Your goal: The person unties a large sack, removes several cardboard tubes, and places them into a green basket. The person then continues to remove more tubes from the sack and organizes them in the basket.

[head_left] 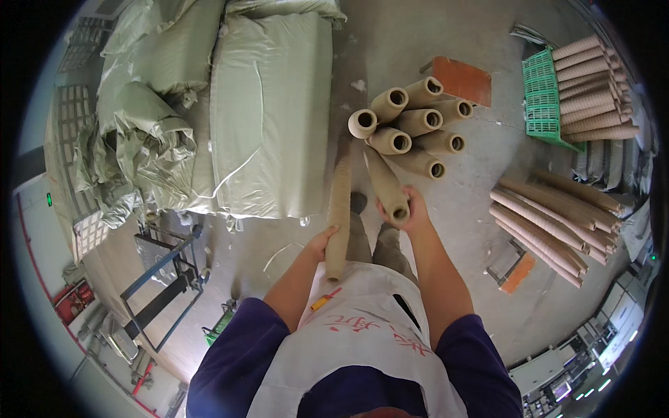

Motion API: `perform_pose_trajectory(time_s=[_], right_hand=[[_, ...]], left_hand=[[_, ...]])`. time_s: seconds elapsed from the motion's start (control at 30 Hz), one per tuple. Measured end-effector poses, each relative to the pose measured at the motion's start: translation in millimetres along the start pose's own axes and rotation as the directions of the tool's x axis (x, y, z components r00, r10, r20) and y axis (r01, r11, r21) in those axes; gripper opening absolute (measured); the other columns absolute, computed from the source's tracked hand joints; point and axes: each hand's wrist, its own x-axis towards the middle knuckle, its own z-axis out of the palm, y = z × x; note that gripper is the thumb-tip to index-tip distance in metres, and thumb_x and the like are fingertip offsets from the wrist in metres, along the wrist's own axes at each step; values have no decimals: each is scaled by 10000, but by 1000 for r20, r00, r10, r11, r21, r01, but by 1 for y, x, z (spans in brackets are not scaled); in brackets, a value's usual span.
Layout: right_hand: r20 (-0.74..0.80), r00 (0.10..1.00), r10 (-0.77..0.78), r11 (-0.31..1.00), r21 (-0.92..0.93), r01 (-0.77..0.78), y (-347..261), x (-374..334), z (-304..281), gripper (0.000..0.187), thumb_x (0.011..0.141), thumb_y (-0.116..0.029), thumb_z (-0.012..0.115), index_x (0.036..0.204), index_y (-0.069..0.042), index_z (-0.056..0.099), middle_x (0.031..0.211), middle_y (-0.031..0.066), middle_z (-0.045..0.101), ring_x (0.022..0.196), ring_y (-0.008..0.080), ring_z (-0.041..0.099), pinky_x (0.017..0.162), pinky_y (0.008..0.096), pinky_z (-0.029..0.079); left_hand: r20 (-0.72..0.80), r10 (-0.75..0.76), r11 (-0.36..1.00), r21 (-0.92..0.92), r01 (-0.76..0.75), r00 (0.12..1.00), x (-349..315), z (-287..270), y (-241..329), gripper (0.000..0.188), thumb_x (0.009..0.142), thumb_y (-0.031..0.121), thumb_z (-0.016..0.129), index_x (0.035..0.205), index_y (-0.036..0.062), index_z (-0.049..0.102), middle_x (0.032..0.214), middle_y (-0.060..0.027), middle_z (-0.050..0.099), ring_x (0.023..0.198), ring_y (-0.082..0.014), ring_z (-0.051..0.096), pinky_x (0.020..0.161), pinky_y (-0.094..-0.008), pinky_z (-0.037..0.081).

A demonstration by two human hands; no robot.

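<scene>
A long brown cardboard tube [339, 209] is in my left hand [322, 243], its fingers wrapped round it near the lower end, close to my apron [362, 306]. My right hand [415, 210] grips the top of a second cardboard tube [382, 174], with the open end facing up at me. Just beyond it stands a cluster of several upright cardboard tubes [419, 121] on the floor, their hollow ends showing. The fingers behind each tube are partly hidden.
Large pale green wrapped bales [272, 111] lie at the left. An orange-topped stool [461, 81] stands behind the cluster. More tubes [543, 223] are stacked at the right, others beside a green crate [542, 97]. A blue-framed cart [164, 285] is at the lower left.
</scene>
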Motion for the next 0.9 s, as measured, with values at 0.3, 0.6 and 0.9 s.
perform_pose_trajectory(time_s=[0.3,0.6,0.9], right_hand=[[-343,921,185,902,-312,-298,17,-5,-134,529,770,-368,638,1155,-28,512,1018,189,582,870,341,573,758,458,499],[-290,951,-102,491,-847,-206,-10,-11,-165,570,752,-184,679,1243,-6,451,1060,139,595,898,255,605,758,380,513],[-184,983,17,104,-977,-184,-68,-111,-181,669,705,-104,644,1319,-1,400,1111,127,581,922,213,584,808,344,480]], left_hand=[[82,24,993,-119,-14,996,29,-14,33,406,785,365,660,1054,73,574,908,-120,641,778,-267,627,708,-442,529],[-65,331,887,362,-287,941,12,-42,0,634,724,158,618,1298,44,372,1064,-134,577,875,-254,599,763,-406,511],[6,499,817,331,-472,867,-103,-51,-171,791,607,44,663,1336,55,358,1150,-117,537,1024,-230,535,902,-368,435]])
